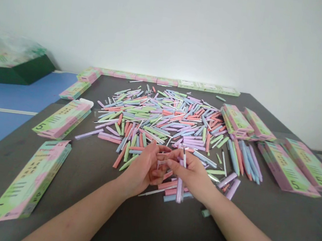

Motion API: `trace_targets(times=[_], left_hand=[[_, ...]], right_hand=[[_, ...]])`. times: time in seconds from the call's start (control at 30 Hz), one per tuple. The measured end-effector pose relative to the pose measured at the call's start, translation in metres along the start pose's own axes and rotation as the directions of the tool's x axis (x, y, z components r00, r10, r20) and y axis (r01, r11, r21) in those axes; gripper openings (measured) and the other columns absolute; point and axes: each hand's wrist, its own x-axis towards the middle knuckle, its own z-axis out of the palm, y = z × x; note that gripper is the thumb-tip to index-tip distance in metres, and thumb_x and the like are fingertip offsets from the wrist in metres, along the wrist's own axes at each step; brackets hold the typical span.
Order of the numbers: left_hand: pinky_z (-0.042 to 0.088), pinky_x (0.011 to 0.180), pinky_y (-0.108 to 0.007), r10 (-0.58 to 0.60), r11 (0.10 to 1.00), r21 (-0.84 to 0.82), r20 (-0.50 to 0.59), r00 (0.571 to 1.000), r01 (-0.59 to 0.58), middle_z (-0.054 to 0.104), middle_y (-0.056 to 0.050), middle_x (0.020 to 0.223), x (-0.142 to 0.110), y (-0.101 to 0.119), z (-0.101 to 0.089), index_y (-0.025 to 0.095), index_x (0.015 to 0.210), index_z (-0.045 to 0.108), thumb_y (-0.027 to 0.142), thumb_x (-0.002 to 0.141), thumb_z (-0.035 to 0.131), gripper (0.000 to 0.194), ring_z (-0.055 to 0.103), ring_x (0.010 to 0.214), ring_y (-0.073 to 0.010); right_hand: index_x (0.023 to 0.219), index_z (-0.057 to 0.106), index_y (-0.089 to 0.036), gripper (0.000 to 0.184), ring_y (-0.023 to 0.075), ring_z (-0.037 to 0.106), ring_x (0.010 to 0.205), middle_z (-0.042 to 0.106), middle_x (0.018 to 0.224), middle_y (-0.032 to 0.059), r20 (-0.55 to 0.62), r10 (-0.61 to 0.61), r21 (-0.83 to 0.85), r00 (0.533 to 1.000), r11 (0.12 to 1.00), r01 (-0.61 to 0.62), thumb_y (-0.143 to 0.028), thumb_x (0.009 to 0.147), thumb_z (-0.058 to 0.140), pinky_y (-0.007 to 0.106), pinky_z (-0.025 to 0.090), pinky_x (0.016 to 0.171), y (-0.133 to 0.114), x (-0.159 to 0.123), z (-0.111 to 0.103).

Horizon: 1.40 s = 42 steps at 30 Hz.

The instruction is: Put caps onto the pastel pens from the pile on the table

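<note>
in the head view, the only one i had, the left hand (141,168) and the right hand (191,173) met low over the near edge of a loose heap of pastel pens (155,120) on the dark surface (255,230). the right hand had narrowed to a pinch on a lilac pen (180,185), which stood nearly upright, its pale upper end showing above the fingers. the left hand's fingers (160,166) curled in just beside it, and i could not tell whether they held anything. i judged a firm pinch on the barrel best, kept clear of the neighbouring pens. flat pastel boxes marked 5 (28,181) lay to the left, with more boxes (288,168) to the right, beyond a fan of blue pens (244,160).
</note>
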Motion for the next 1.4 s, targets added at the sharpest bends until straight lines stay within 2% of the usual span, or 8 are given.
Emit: trace_targets(times=[0.1,0.23,0.57,0.83,0.93,1.03,1.17,1.4], left_hand=[[0.04,0.043,-0.019,0.04,0.993,-0.115,0.024,0.999,-0.037,0.05,0.001,0.069,0.0,0.004,-0.003,0.016,0.098,0.056,0.023,0.078,0.055,0.021,0.043,0.05,-0.0089],[0.045,0.052,-0.019,0.112,0.988,-0.116,0.058,0.992,-0.105,0.059,-0.003,0.079,0.001,0.002,-0.007,0.013,0.1,0.062,-0.002,0.067,0.054,0.037,0.054,0.063,-0.0098],[0.049,0.096,-0.024,0.279,0.96,-0.03,0.071,0.958,-0.277,0.073,-0.008,0.1,-0.001,-0.001,-0.006,0.013,0.101,0.071,0.013,0.075,0.075,0.026,0.069,0.099,-0.016],[0.057,0.078,-0.025,0.324,0.944,0.058,0.019,0.946,-0.324,0.075,-0.004,0.084,-0.001,0.001,-0.008,0.015,0.084,0.076,0.023,0.071,0.08,0.015,0.071,0.075,-0.0139],[0.054,0.081,-0.024,0.42,0.903,0.109,-0.006,0.908,-0.417,0.073,-0.004,0.09,0.002,-0.002,-0.011,0.016,0.084,0.077,0.023,0.071,0.08,0.014,0.068,0.083,-0.0137],[0.05,0.066,-0.017,0.484,0.871,0.117,-0.044,0.874,-0.477,0.069,0.0,0.079,0.004,-0.003,-0.013,0.018,0.083,0.078,0.022,0.068,0.082,0.016,0.061,0.069,-0.0078],[0.043,0.046,-0.015,0.458,0.889,0.008,-0.018,0.889,-0.458,0.058,0.003,0.059,0.002,-0.001,-0.011,0.018,0.085,0.077,0.022,0.071,0.08,0.016,0.049,0.051,-0.0049],[0.046,0.038,-0.014,0.402,0.915,-0.045,0.035,0.915,-0.4,0.065,-0.001,0.067,-0.001,0.001,-0.01,0.015,0.087,0.074,0.02,0.077,0.075,0.011,0.051,0.05,-0.006]], right_hand=[[0.081,0.059,-0.019,0.021,0.0081,0.038,0.048,0.046,0.057,-0.0064,-0.074,0.043,0.162,0.996,0.986,-0.03,-0.039,0.083,0.066,0.021,0.029,0.047,0.005,0.002,-0.006],[0.083,0.059,-0.02,0.022,0.0078,0.033,0.046,0.042,0.054,-0.007,-0.146,0.061,0.276,0.987,0.961,-0.019,-0.04,0.082,0.068,0.021,0.024,0.043,0.008,0.002,-0.008],[0.082,0.057,-0.02,0.019,0.0054,0.033,0.046,0.043,0.056,-0.0069,-0.211,0.056,0.436,0.976,0.899,0.043,-0.032,0.079,0.072,0.017,0.024,0.041,-0.004,0.0,-0.005],[0.08,0.058,-0.019,0.016,0.0042,0.031,0.043,0.04,0.054,-0.0075,-0.171,0.034,0.507,0.985,0.86,0.058,-0.027,0.079,0.072,0.016,0.021,0.038,-0.006,-0.001,-0.002],[0.08,0.058,-0.019,0.015,0.0044,0.031,0.043,0.039,0.052,-0.0077,-0.178,0.02,0.493,0.984,0.867,0.072,-0.027,0.08,0.071,0.016,0.021,0.038,-0.005,-0.001,-0.002],[0.08,0.058,-0.018,0.015,0.004,0.032,0.043,0.04,0.053,-0.0076,-0.18,0.01,0.492,0.984,0.867,0.082,-0.027,0.08,0.071,0.016,0.021,0.038,-0.004,-0.001,-0.003],[0.081,0.059,-0.018,0.014,0.0037,0.033,0.044,0.043,0.056,-0.0065,-0.17,0.006,0.486,0.985,0.87,0.079,-0.027,0.082,0.07,0.016,0.022,0.038,-0.002,-0.002,-0.003],[0.084,0.06,-0.018,0.012,0.004,0.035,0.045,0.044,0.055,-0.0066,-0.157,-0.018,0.448,0.987,0.89,0.087,-0.027,0.085,0.067,0.016,0.024,0.04,0.002,-0.002,-0.003]])
